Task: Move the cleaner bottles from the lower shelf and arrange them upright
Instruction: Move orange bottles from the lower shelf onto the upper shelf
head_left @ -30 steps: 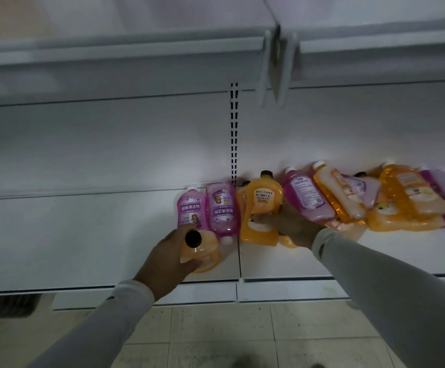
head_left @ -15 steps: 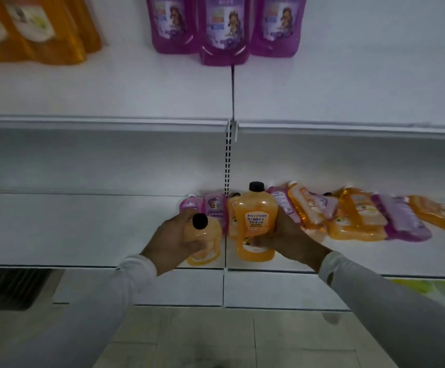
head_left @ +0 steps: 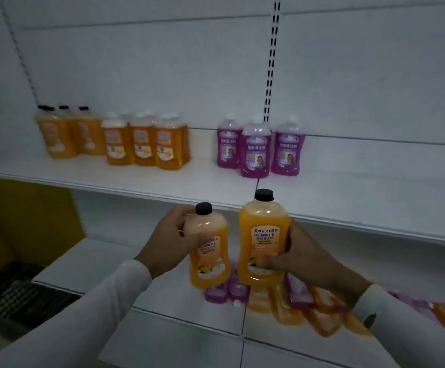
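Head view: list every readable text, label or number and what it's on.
"床のドアや窓を / 強く掃除する": label of the orange bottle in the right hand; the smaller lines under it are too small to read.
"地板清洁剂": labels of the purple bottles upright on the upper shelf.
Label of the orange bottle in the left hand: partly covered, blurred.
Labels of the upright orange bottles and of the lying bottles: unreadable.

Both arms extended forward; left hand [head_left: 168, 240] and right hand [head_left: 302, 254] raised, fingers curled gripping.
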Demonstrator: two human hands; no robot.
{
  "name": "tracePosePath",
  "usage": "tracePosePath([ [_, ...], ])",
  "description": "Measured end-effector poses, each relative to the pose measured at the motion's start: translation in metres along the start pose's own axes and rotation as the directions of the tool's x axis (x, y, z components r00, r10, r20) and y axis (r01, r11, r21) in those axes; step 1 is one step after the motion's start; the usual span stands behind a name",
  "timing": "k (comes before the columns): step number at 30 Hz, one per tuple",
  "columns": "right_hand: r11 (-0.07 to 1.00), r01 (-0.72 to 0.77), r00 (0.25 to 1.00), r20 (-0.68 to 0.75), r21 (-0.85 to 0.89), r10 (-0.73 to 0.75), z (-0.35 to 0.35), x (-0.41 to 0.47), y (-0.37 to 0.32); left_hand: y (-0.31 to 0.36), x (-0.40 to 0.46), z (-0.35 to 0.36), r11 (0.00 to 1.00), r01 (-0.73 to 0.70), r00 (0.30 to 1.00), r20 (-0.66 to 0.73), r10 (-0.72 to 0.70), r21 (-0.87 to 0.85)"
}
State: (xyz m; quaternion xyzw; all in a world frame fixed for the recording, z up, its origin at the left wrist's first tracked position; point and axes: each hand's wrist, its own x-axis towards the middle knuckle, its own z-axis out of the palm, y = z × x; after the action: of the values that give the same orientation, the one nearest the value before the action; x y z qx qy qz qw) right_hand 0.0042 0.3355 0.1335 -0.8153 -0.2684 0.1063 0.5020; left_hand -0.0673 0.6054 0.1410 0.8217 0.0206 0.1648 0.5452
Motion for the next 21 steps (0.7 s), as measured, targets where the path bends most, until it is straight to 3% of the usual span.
tracePosePath([
  [9, 0.977, 0.204, 0.978, -0.033, -0.066, -0.206, 0.025, 0.074, -0.127, 0.035, 0.013, -0.113, 0.984, -0.084, 0.963, -0.267, 0.040, -0.158],
  [21, 0.950, 0.311, 0.950, 0.023, -0.014, -0.311, 0.219, 0.235, -0.255, -0.013, 0.040, -0.362, 0.989, -0.115, 0.886, -0.460, 0.061, -0.089],
])
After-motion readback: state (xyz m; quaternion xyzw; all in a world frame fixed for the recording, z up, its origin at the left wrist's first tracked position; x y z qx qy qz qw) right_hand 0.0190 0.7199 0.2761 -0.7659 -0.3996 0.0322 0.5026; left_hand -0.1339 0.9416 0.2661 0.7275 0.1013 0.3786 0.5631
